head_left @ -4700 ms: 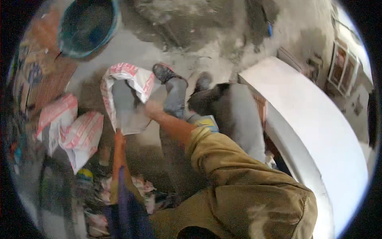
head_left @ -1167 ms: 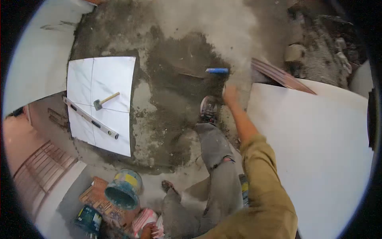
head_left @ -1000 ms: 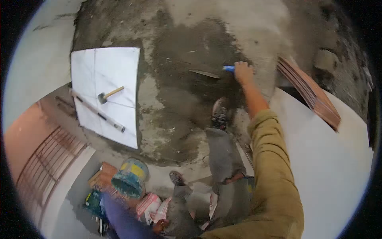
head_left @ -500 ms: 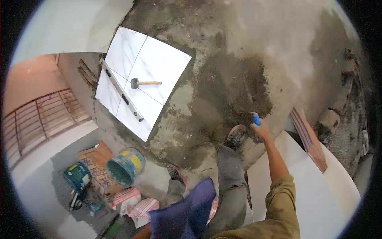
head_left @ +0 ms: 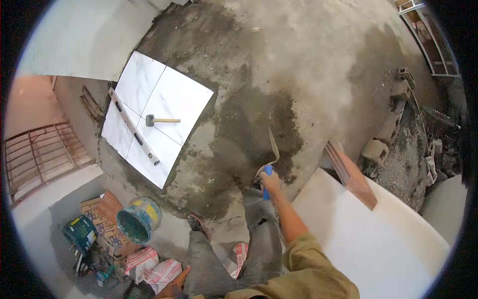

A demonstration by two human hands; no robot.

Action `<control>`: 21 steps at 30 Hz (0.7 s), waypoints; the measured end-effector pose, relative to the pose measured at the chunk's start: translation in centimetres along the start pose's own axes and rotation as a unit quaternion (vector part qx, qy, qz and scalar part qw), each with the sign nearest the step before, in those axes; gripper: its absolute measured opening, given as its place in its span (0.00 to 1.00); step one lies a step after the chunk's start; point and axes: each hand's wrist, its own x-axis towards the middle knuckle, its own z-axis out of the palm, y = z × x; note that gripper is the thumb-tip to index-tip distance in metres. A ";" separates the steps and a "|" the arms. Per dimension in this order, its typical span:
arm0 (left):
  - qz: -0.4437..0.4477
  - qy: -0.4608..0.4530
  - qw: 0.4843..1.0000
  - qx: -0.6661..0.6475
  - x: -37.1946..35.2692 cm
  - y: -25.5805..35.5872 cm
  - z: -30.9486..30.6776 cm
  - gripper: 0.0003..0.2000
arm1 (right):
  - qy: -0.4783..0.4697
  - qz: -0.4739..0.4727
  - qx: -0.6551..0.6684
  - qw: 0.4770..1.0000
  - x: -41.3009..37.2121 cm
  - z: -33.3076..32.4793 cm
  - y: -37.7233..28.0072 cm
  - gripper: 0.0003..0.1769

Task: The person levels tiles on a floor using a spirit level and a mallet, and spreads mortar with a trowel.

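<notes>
A trowel's blue handle point(head_left: 268, 174) is gripped in my right hand point(head_left: 272, 185), and its metal blade point(head_left: 274, 147) points forward over dark, damp mortar point(head_left: 254, 124). Low in the view, my left hand point(head_left: 177, 285) is beside my left leg, near the red-and-white bags point(head_left: 162, 273); its fingers are too unclear to read. White marbled tiles point(head_left: 177, 99) lie together on the floor at the left. On them rest a mallet point(head_left: 150, 120) with a wooden handle and a long spirit level point(head_left: 133, 127).
Left of my feet stand a teal bucket point(head_left: 134, 224), a dark green bucket point(head_left: 79, 233) and cardboard point(head_left: 112, 234). At the right are a large white panel point(head_left: 343, 229), brown strips point(head_left: 351, 177) and concrete blocks point(head_left: 374, 151). A metal grille point(head_left: 45, 154) is at far left.
The view has shifted, so the tiles appear lower and further left. My right hand has moved left in view, and the trowel blade now shows clearly. The dark blue cloth near my lap is gone from view.
</notes>
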 end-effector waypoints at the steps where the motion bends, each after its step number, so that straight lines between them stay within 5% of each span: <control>1: 0.002 0.004 1.000 -0.002 -0.8 1.2 0.8 0.36 | -0.006 0.047 0.017 0.999 -1.0 -0.2 -1.4 0.09; 9: 0.042 -0.013 0.993 -0.108 -3.5 18.2 16.0 0.38 | 0.028 -0.150 -0.174 0.973 0.8 -11.0 -3.5 0.10; 10: 0.105 -0.075 0.990 -0.051 -5.5 21.5 18.1 0.45 | 0.046 -0.204 -0.241 0.948 2.2 -12.6 -4.9 0.11; 12: 0.177 -0.136 0.974 -0.022 -8.1 27.5 21.8 0.52 | 0.014 -0.050 -0.188 0.981 -1.6 -13.3 -13.1 0.12; 14: 0.176 -0.120 0.974 0.071 -9.1 33.3 24.9 0.53 | 0.024 -0.162 -0.298 0.940 -3.7 -13.8 -19.9 0.11; 15: 0.188 -0.124 0.973 0.045 -7.6 34.8 25.9 0.53 | 0.037 -0.073 -0.263 0.961 -1.3 -15.5 -20.2 0.11; 16: 0.171 -0.111 0.974 0.103 -4.7 36.2 27.3 0.52 | 0.039 -0.060 -0.407 0.911 -4.2 -14.0 -26.9 0.11; 17: 0.150 -0.099 0.971 0.158 -1.7 38.1 28.7 0.51 | -0.001 -0.055 -0.412 0.909 4.9 -22.1 -21.3 0.14; 19: 0.146 -0.087 0.970 0.172 5.0 41.4 31.8 0.51 | -0.043 -0.095 -0.530 0.841 3.0 -20.4 -30.2 0.15; 21: 0.186 -0.064 0.961 0.195 6.2 48.4 33.2 0.52 | -0.001 -0.418 -0.581 0.698 7.4 -21.7 -34.7 0.19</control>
